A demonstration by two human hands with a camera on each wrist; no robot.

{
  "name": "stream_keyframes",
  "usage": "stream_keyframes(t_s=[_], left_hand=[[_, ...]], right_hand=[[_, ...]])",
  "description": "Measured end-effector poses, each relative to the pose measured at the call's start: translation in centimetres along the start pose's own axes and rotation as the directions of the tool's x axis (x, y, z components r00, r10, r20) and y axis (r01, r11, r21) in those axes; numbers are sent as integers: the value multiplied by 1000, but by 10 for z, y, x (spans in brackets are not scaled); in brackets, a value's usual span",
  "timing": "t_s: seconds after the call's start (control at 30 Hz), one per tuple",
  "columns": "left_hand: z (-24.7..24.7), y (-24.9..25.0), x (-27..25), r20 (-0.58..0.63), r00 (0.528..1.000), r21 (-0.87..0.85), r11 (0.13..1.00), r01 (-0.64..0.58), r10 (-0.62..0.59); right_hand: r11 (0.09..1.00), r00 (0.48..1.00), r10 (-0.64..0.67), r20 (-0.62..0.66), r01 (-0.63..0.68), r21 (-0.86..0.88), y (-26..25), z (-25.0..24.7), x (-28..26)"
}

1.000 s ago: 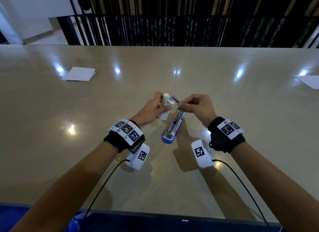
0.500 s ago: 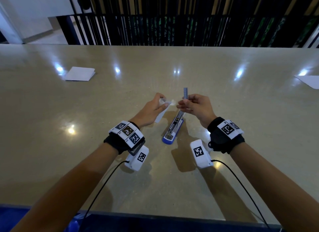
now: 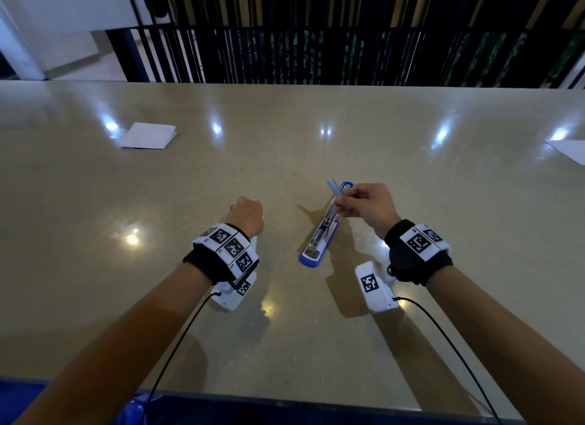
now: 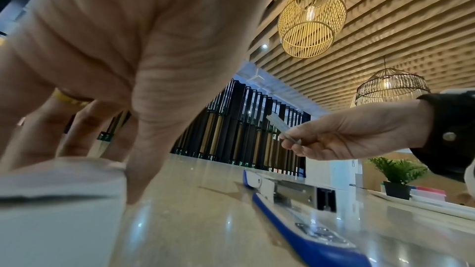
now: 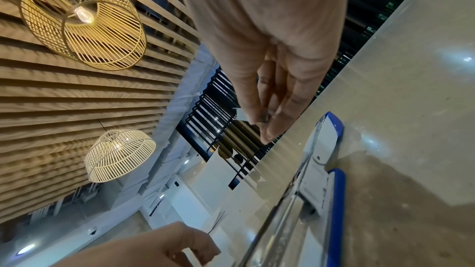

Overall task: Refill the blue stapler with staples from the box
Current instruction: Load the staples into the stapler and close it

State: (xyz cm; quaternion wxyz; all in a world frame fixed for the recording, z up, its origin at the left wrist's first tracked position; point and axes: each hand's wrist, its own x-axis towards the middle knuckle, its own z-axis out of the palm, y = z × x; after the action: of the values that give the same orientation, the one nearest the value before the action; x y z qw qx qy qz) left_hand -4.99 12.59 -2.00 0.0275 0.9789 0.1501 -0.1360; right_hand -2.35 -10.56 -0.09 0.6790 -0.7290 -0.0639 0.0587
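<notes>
- The blue stapler (image 3: 320, 231) is lying opened flat on the beige table (image 3: 95, 219), between the two hands, with its metal staple channel facing up.
- The right hand (image 3: 368, 207) is hovering over the far end of the stapler, thumb and fingers pinching a strip of staples (image 3: 335, 187); the strip is pointing up and away, clear of the channel.
- The left hand (image 3: 245, 214) is resting on the table well left of the stapler, fingers curled down around a white box (image 4: 59, 208) seen only in the left wrist view; whether the box is open cannot be told.
- A folded white paper (image 3: 148, 135) is lying far left; another sheet (image 3: 569, 149) is lying at the right edge.
</notes>
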Motion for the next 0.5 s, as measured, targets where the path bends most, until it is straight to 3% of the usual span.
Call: stream_keyframes(t_s=[0.07,0.13,0.2,0.27,0.33,0.5], left_hand=[[-5,5,-5,-47,998,-2,999,-39,39],[-13,12,-11,-220,957,-114,970,-217,189],[-20,21,-18,-385,837,-201,850,-486,388],[-27,32,-23,-406,744,-229,729,-645,530],[-33,41,-26,-409,702,-229,679,-697,583],[-42,49,-31,-535,610,-255,577,-776,584]], right_hand=[[999,1000,-14,-13,13,-40,2,-1,1],[995,999,-30,-18,29,-92,3,-2,3],[991,999,-53,-10,51,-124,3,-3,5],[988,997,-77,23,79,-132,1,-2,5],[985,992,-108,62,115,-132,-3,-1,3],[968,976,-179,121,197,-155,-7,-6,-2]])
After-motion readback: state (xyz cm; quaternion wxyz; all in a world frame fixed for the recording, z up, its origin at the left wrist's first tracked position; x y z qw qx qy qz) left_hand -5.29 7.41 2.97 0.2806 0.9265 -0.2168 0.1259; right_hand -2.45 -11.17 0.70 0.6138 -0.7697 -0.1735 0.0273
